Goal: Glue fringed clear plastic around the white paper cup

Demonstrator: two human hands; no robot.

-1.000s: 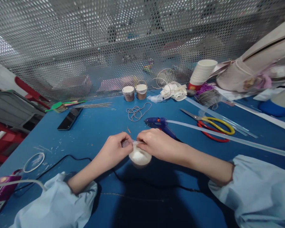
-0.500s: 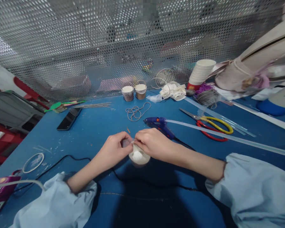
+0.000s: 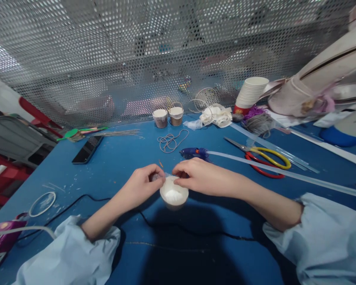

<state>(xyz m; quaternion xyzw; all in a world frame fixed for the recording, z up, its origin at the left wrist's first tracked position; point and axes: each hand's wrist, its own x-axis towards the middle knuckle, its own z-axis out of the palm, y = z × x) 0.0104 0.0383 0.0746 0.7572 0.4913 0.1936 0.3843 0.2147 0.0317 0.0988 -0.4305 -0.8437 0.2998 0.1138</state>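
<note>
A small white paper cup (image 3: 174, 194) is in front of me, its opening facing up toward the camera. My left hand (image 3: 145, 183) pinches the cup's far left rim between thumb and fingers. A bit of thin translucent material (image 3: 158, 177) shows by those fingertips. At the far right rim, my right hand (image 3: 200, 176) has its thumb over the cup's edge and its fingers curled behind it. The fingertips are partly hidden. Just beyond the right hand lies a blue glue gun (image 3: 193, 152) with a long glue stick in its back.
Scissors (image 3: 264, 156) and clear glue sticks lie right. Two trimmed cups (image 3: 167, 117), a cord (image 3: 171, 141), crumpled white material (image 3: 216, 115) and stacked paper cups (image 3: 250, 95) stand along the mesh panel. Left are a phone (image 3: 87, 149), a ring (image 3: 42, 204) and a purple power strip (image 3: 1, 241).
My right hand has shifted slightly right, away from my left fingertips, uncovering more of the cup's opening. My left hand stays at the left rim.
</note>
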